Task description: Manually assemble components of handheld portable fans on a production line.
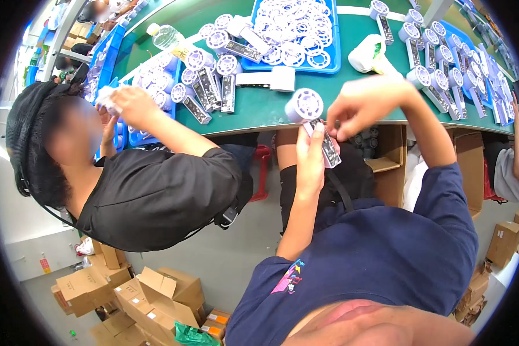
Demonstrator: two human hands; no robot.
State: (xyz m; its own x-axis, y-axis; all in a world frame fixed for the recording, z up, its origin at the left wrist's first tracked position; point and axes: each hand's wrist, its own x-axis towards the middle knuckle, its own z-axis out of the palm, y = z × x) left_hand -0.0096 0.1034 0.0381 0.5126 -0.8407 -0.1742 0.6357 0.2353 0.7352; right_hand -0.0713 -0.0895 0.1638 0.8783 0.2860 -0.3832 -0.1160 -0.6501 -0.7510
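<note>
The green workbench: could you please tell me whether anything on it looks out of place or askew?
A clear plastic bottle lies on its side on the green workbench among the white round fan parts, the one thing unlike the rest. A crumpled white and green bag also sits loose beside the blue tray.

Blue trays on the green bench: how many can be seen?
3, perhaps more hidden: one blue tray of white rings at top centre, one at the far left, one along the right edge under fan units.
</note>
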